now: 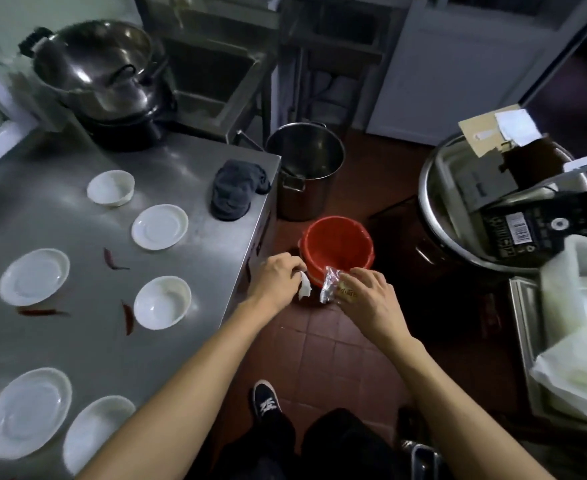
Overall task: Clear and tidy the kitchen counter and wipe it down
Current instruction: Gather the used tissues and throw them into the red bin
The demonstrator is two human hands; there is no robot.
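left hand (278, 277): pinches a crumpled white scrap (305, 291) beside the red bucket (337, 249)
right hand (368, 299): grips a clear, shiny wrapper (330, 289) at the bucket's near rim
counter (195, 168): steel, white dishes, dried chillies (127, 317)

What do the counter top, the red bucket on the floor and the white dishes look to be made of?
Counter: brushed stainless steel, judging by its grey sheen and soft light reflections. Red bucket: apparently moulded plastic, uniform matte red. White dishes: glossy, probably glazed ceramic, though melamine cannot be ruled out.
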